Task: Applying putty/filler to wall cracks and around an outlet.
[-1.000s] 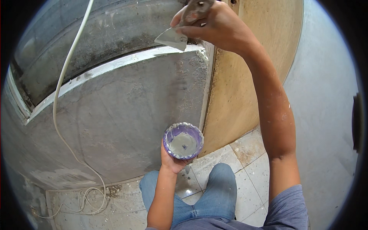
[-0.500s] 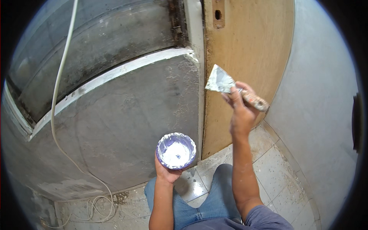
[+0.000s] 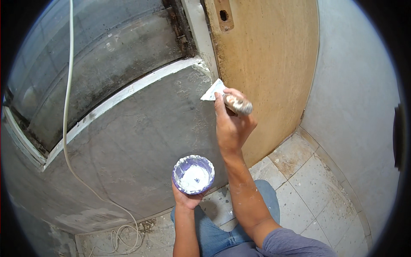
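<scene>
"What is running out of view?"

"The grey plastered wall (image 3: 137, 150) is curving away at the left, and the flat tan wooden door (image 3: 269, 77) is losing its top at the upper edge. The right forearm (image 3: 245, 192) is covering the door's lower left corner."

"And the container?"

"A round purple bowl (image 3: 192, 162) is resting in the left hand (image 3: 186, 199), which is cupping it from below and hiding its underside. White paste (image 3: 192, 180) is lying inside and coating the rim."

"The tool?"

"The right hand (image 3: 233, 126) is gripping a putty knife (image 3: 213, 91) with a white-smeared triangular blade and a mottled brown handle. The blade is showing against the wall beside the door; perhaps it is touching, but I can't tell."
</scene>
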Motion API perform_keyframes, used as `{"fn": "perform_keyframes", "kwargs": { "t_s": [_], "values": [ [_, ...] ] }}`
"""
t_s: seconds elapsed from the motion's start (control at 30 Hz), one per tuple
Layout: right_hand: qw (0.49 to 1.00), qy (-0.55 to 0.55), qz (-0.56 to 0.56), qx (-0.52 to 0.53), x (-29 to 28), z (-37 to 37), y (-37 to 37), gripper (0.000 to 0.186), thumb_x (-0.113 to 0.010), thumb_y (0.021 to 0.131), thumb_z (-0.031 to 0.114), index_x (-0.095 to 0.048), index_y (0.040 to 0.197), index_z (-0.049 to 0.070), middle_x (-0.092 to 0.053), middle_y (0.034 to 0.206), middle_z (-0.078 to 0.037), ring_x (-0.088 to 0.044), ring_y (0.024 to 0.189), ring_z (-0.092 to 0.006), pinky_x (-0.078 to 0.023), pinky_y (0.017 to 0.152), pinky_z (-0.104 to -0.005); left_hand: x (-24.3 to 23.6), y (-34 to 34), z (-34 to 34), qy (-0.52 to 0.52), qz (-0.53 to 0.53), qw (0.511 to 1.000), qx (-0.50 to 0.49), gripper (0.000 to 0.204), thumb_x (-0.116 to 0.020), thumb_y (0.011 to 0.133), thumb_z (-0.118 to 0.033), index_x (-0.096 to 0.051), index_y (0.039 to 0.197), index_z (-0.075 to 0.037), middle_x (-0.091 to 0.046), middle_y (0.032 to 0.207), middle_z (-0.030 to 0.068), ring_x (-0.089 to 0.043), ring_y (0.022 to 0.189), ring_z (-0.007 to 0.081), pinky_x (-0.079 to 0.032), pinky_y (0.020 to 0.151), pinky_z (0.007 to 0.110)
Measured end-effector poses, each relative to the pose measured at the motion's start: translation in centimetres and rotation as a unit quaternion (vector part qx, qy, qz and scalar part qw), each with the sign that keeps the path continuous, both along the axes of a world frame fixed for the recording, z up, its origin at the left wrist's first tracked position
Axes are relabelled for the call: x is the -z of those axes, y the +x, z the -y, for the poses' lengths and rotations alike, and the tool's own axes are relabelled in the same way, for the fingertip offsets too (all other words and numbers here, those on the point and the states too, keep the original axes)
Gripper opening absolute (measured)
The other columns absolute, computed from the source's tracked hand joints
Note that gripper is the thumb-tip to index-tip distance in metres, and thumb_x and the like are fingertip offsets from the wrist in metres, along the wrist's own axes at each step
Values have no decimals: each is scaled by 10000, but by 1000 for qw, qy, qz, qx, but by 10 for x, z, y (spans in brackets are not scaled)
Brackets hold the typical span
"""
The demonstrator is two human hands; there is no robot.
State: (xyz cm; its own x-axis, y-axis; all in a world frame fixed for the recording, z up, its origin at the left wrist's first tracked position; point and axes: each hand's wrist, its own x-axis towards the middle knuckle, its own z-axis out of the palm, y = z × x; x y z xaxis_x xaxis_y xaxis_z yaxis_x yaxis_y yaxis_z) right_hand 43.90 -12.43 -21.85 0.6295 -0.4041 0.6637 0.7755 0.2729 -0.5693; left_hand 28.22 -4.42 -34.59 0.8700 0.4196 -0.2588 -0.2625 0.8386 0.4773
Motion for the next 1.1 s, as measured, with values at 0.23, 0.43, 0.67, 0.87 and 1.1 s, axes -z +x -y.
{"fn": "perform_keyframes", "kwargs": {
  "t_s": [0.23, 0.43, 0.67, 0.87, 1.1],
  "values": [
    [999, 8, 46, 1, -23, 0, 4, 154, -724, 790, 20, -639, 918, 8, -679, 854, -93, -660, 744, -210, -507, 675, -305, -2, -3, -3, -8, 26, 1000, 8, 572, -412, 874, -579, -575, 1222, -154, -630, 1174, 94, -632, 1024, 320, -574, 736, 506],
    [998, -7, 64, 12, -31, 1, -1, 140, -727, 786, -1, -642, 896, -14, -682, 870, -107, -661, 762, -215, -507, 686, -307, 3, -10, -9, -5, 29, 1000, 8, 556, -416, 871, -582, -582, 1213, -177, -627, 1184, 63, -618, 1055, 299, -554, 778, 501],
    [997, 11, 79, -5, -39, -3, -5, 121, -722, 804, -11, -660, 904, -33, -690, 876, -77, -638, 761, -127, -515, 680, -266, 7, -12, -12, -30, 27, 999, -1, 554, -405, 872, -585, -590, 1210, -187, -623, 1193, 65, -609, 1069, 298, -538, 800, 507],
    [998, -2, 66, -11, -48, -2, -9, 120, -731, 811, 8, -669, 907, -29, -684, 833, -47, -613, 699, -67, -510, 624, -221, 18, -12, -19, -40, 46, 998, 5, 566, -407, 867, -597, -588, 1215, -189, -620, 1198, 70, -600, 1088, 303, -526, 824, 522],
    [995, -18, 95, -3, -62, -4, -6, 138, -743, 807, 24, -676, 923, -12, -692, 815, -54, -629, 716, -62, -513, 630, -216, 19, -10, -17, -38, 41, 998, -18, 584, -409, 861, -616, -585, 1221, -189, -620, 1197, 71, -605, 1076, 311, -529, 804, 532]
  ]
}}
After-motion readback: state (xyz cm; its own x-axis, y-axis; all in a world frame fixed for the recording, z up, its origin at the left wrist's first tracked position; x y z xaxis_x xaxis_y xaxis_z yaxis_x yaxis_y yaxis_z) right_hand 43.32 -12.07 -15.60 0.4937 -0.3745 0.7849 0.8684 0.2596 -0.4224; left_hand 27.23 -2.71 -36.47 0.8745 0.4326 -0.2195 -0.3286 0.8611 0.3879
